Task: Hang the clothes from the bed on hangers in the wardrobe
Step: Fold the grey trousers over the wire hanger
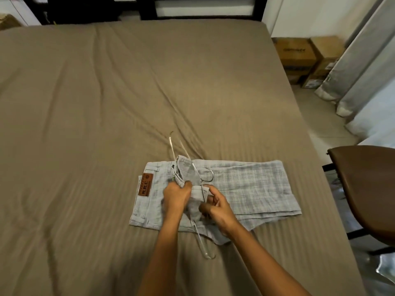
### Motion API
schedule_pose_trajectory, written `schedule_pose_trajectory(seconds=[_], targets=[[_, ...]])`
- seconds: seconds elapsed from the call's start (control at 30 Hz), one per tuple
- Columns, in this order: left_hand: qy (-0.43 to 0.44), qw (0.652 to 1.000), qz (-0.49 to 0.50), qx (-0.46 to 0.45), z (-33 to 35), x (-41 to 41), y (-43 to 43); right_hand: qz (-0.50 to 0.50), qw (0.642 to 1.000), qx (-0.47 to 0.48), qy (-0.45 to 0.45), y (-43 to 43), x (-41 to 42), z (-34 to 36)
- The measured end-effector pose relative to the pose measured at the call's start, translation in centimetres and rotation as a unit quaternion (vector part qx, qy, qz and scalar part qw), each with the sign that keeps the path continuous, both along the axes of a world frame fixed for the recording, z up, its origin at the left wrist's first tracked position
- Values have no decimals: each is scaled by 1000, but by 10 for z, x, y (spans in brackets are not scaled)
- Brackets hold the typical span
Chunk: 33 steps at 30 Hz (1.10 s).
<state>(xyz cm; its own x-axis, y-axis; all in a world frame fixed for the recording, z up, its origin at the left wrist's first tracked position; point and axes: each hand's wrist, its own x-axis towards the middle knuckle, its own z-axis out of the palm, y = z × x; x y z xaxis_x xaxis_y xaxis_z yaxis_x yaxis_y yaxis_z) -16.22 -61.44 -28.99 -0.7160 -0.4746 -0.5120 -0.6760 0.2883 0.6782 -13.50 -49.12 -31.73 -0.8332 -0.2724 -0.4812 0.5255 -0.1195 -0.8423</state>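
Head view: the left hand [176, 196] has its fingers curled round a bunched fold of the light grey trousers [252, 189]. The right hand [218, 210], just beside it, pinches the same fold where the wire hanger [198, 236] crosses it; whether it also holds the wire cannot be told. The hanger lies slantwise over the trousers, which lie folded on the near part of the bed [106, 103], a brown patch [146, 184] at the waistband. A brown chair [367, 189] stands right of the bed, with cardboard boxes [299, 58] beyond.

Cardboard boxes [299, 58] sit beside grey curtains [361, 67], with a brown chair [367, 189] nearer.
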Motion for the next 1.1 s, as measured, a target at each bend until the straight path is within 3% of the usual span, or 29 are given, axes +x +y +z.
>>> schedule_pose_trajectory(seconds=[0.17, 0.37, 0.57, 0.7, 0.77, 0.8, 0.87, 0.93, 0.97, 1.03, 1.1], targets=[[24, 955, 137, 262, -5, 3, -40, -135, 986, -25, -99, 13, -13, -19], [14, 957, 140, 253, -24, 10, -70, -183, 976, 72, -97, 46, -7, -40], [-20, 944, 176, 279, -31, 14, -95, -407, 903, 86, -105, 119, -16, -43], [-24, 984, 123, 125, -57, 12, -126, -461, 870, 145, -97, 194, -24, -33], [-28, 998, 45, -44, -64, 10, -126, -439, 876, 180, -87, 221, -22, -28], [-28, 988, 5, -153, -68, 7, -122, -415, 886, 197, -68, 228, -20, -26], [38, 936, -78, -341, -59, 2, -98, -371, 901, 225, -13, 230, -18, -15], [146, 881, -253, -373, -60, 4, -65, -339, 902, 262, 52, 220, -17, -1], [135, 853, -363, -351, -61, 2, -48, -322, 901, 280, 82, 217, -17, 5], [-9, 798, -521, -304, -51, -1, -14, -277, 897, 317, 133, 212, -17, 21], [-155, 780, -523, -306, -35, -2, 7, -248, 892, 336, 171, 213, -25, 44]])
